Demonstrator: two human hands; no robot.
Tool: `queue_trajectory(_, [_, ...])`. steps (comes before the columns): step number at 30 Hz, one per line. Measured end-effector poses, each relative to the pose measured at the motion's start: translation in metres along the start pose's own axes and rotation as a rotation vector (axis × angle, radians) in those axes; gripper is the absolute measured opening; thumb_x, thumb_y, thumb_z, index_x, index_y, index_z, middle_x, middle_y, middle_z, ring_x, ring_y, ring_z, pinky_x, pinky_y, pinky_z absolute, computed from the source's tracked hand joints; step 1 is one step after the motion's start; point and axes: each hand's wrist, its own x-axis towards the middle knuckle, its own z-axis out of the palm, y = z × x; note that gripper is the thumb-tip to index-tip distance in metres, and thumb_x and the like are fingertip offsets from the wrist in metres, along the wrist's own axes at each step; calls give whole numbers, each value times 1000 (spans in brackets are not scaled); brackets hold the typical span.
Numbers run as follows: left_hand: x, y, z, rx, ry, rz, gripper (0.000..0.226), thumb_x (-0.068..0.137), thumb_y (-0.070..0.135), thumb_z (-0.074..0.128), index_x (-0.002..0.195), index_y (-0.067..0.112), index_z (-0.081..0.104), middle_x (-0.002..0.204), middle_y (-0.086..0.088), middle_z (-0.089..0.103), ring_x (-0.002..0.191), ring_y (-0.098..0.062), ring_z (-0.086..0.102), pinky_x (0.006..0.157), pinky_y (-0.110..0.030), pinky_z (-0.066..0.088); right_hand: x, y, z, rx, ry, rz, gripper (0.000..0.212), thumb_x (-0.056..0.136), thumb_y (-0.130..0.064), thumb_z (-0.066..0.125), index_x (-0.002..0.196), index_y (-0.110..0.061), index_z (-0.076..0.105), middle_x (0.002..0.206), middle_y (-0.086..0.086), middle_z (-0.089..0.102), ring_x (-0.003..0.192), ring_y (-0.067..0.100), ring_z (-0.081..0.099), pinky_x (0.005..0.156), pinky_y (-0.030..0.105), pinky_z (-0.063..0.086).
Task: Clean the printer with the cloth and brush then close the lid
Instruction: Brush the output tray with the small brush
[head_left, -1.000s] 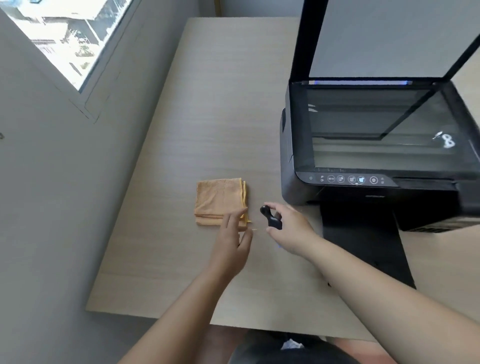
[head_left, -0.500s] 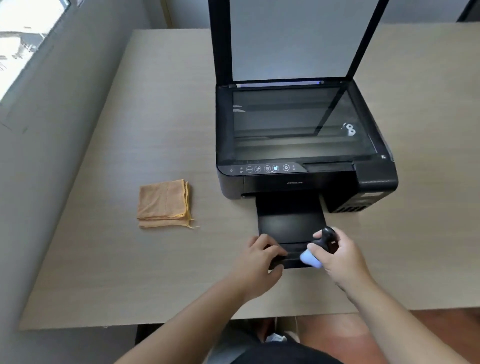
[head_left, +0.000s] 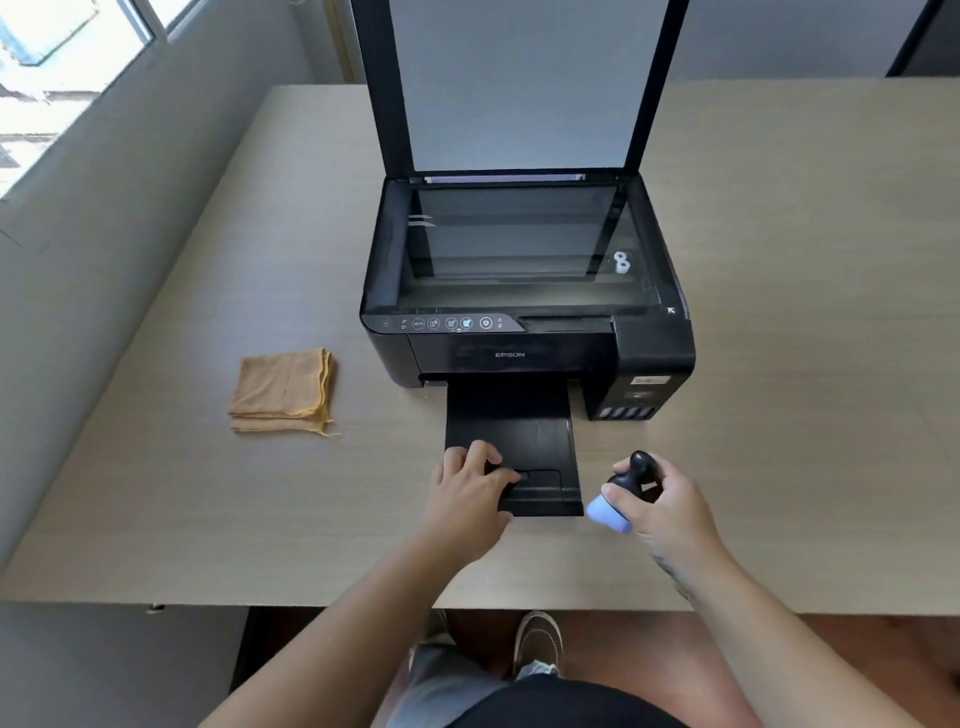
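Observation:
A black printer (head_left: 524, 353) stands mid-table with its scanner lid (head_left: 519, 83) raised upright and the glass (head_left: 519, 244) exposed. Its black output tray (head_left: 514, 426) sticks out toward me. My left hand (head_left: 467, 488) rests on the tray's front left corner, fingers curled over its end. Just right of the tray, my right hand (head_left: 660, 504) grips a small brush (head_left: 621, 499) with a black handle and pale blue bristles pointing down-left. A folded orange cloth (head_left: 283, 392) lies on the table to the printer's left, untouched.
The light wooden table (head_left: 779, 312) runs wide on both sides of the printer. A grey wall with a window (head_left: 62, 67) borders the left. My legs and a shoe (head_left: 537, 644) show below the table's near edge.
The view swung from the cloth to the printer's front. My left hand left the cloth's side and settled on the output tray. My right hand carried the brush to the tray's right.

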Motion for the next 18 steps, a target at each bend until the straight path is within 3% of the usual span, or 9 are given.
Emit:
queue_trajectory(7, [-7,12,-3,-45,103,-14,39,88,28,60,123,36,47,137,8,29,127,-24,24,107,-33,23,9,1,-22,31,-38,-23,15,79,-10,74,87,-19,64,76,-3,63,68,14,56,61,27,44])
queue_trajectory(10, [-25,12,5,-77,177,18,29,88,32,57,116,39,50,138,12,29,129,-21,23,107,-33,23,17,-1,-26,48,-26,-39,15,80,-13,74,90,-18,64,79,0,62,70,16,56,60,24,43])
queue_trajectory(16, [-65,16,27,-536,281,-119,86,69,62,71,139,41,27,145,17,19,129,-6,23,107,-26,27,35,-6,1,-12,-76,-112,6,85,-31,67,87,-26,66,84,-3,68,79,18,64,74,36,53])
queue_trajectory(18, [-67,20,29,-827,367,-315,85,76,57,70,144,35,23,146,16,20,133,-5,25,108,-29,27,35,-6,15,-111,-123,-188,3,87,-30,64,86,-27,65,82,-6,66,75,12,61,70,27,49])
